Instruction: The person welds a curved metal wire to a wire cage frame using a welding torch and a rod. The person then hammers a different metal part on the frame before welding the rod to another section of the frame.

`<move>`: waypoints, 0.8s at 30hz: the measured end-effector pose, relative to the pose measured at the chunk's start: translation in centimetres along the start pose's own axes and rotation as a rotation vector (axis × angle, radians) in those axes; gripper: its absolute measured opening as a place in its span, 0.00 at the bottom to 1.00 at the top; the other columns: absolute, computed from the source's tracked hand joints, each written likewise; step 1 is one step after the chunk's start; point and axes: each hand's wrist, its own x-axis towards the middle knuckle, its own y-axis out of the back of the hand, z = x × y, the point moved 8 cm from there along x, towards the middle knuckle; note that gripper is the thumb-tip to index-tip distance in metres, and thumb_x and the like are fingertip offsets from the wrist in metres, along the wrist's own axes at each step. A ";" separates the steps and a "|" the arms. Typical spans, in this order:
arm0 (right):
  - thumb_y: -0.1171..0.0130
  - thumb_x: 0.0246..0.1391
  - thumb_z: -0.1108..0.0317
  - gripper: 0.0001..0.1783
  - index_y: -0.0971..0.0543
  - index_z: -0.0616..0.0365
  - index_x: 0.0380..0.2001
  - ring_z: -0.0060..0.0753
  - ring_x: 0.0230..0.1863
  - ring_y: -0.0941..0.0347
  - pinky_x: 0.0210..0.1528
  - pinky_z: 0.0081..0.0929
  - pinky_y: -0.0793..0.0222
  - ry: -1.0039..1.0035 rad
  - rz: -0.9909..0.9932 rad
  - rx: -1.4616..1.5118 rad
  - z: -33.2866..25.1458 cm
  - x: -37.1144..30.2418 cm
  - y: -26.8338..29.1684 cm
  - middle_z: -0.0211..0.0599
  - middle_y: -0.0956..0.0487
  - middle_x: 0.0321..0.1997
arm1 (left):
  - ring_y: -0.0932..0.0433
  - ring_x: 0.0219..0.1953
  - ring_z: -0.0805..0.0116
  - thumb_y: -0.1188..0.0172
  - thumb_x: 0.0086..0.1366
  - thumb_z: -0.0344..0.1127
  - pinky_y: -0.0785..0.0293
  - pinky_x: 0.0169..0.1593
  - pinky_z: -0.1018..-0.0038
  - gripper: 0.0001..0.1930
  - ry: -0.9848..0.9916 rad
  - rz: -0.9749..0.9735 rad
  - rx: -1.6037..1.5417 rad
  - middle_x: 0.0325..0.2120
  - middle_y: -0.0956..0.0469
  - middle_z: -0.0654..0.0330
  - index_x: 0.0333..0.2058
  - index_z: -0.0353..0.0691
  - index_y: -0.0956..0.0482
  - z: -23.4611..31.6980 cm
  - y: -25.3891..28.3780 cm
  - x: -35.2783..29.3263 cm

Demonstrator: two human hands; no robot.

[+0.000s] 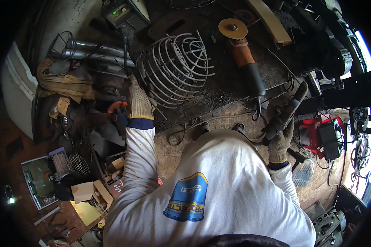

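Wire cage (175, 68) of curved metal rods lies on its side on the dark workbench (224, 80), left of the bench's middle. Farthest left is a crumpled brown cloth (72, 84), with shiny metal tubes (97, 53) just beyond it. Next comes the gloved left hand (140, 101), at the cage's near left edge; whether its fingers pinch a rod, I cannot tell. Right of the cage rests an orange-and-black angle grinder (248, 64), its disc upward. Farthest right, the gloved right hand (281, 140) is wrapped around a dark elongated tool (282, 119).
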 end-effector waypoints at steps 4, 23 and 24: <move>0.38 0.61 0.67 0.29 0.36 0.59 0.62 0.25 0.30 0.25 0.30 0.25 0.22 -0.002 -0.016 0.017 -0.1 0.4 0.7 0.34 0.23 0.38 | 0.18 0.45 0.54 0.59 0.75 0.60 0.19 0.42 0.62 0.32 0.189 0.085 -0.150 0.53 0.22 0.49 0.63 0.38 0.32 0.0 -1.9 -1.8; 0.41 0.63 0.70 0.14 0.27 0.55 0.51 0.20 0.32 0.25 0.30 0.20 0.27 0.627 0.586 -0.251 -21.0 5.8 10.5 0.35 0.22 0.39 | 0.24 0.58 0.53 0.57 0.76 0.54 0.26 0.62 0.59 0.30 0.140 -0.202 -0.297 0.59 0.26 0.50 0.62 0.33 0.30 3.3 -2.6 0.9; 0.42 0.64 0.70 0.11 0.25 0.55 0.49 0.20 0.32 0.25 0.30 0.19 0.28 0.632 0.757 -0.298 -22.1 6.7 13.0 0.35 0.22 0.38 | 0.24 0.58 0.53 0.57 0.76 0.54 0.26 0.62 0.59 0.30 0.148 -0.218 -0.296 0.59 0.26 0.50 0.62 0.33 0.30 3.9 -3.8 0.0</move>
